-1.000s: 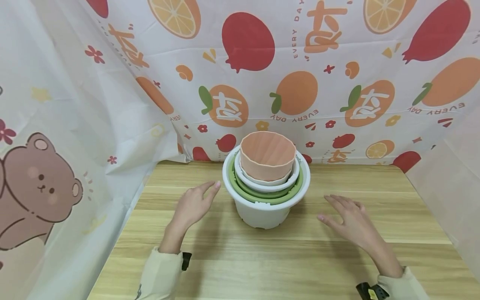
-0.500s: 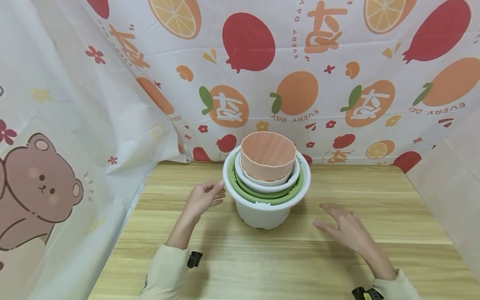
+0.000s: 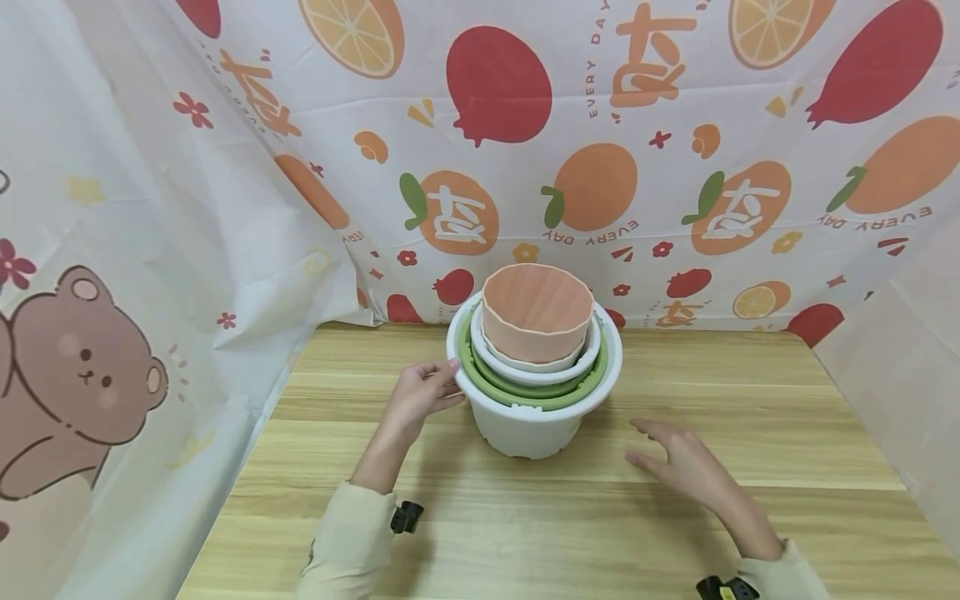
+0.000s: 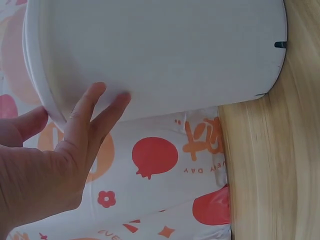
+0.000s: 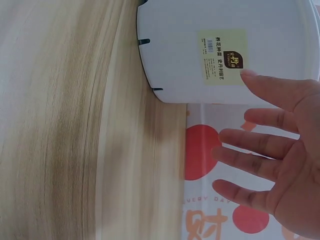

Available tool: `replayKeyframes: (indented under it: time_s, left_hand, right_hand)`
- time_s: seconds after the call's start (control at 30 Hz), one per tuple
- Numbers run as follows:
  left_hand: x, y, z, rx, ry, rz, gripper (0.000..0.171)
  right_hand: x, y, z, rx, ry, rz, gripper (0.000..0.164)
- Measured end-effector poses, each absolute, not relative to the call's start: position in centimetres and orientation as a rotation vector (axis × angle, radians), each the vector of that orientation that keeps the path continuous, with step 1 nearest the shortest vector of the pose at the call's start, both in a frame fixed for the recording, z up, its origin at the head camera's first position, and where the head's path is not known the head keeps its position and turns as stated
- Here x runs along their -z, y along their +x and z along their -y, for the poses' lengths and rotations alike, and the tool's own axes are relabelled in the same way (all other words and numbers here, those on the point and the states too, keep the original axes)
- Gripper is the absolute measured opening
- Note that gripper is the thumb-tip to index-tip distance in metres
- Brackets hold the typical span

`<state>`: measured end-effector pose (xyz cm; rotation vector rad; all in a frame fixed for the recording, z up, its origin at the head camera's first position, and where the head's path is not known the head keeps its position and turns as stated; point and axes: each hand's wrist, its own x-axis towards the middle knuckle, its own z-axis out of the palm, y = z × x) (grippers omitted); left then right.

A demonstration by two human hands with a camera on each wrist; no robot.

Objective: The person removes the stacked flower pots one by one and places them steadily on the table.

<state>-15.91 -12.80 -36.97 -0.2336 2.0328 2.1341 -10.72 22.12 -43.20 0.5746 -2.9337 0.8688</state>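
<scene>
Pots (image 3: 535,360) stand nested on our bench (image 3: 517,525), but with our left hand (image 3: 422,390) loosely astride the outer white rim (image 3: 613,350) and our right hand (image 3: 678,458) wide and apart, one-sided lifting could tip them.

Between the right grip (image 3: 682,462) and the round white plastic pot (image 3: 525,435), the pale wood-grain counter (image 3: 540,521) leaves passage (fruit-printed white sheeting (image 3: 420,50) blocks behind).

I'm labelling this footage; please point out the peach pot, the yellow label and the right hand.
Peach pot (image 3: 537,305), head view: its inside surface.
Yellow label (image 5: 221,57), right wrist view: its middle.
Right hand (image 3: 687,463), head view: the back of the hand.
</scene>
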Motion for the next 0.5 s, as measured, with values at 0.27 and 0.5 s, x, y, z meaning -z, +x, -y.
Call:
replayKeyframes:
  time_s: [0.27,0.5]
  left_hand:
    - [37.07,-16.07,12.68,-2.156,-0.244,-2.014,0.030]
    - [37.12,-16.09,12.70,-2.164,-0.243,-2.015,0.029]
  right_hand:
    - [43.09,-10.71,-22.12,-0.907,0.623,2.942,0.041]
    - [42.35,-10.99,-22.24,-0.929,0.597,2.968,0.040]
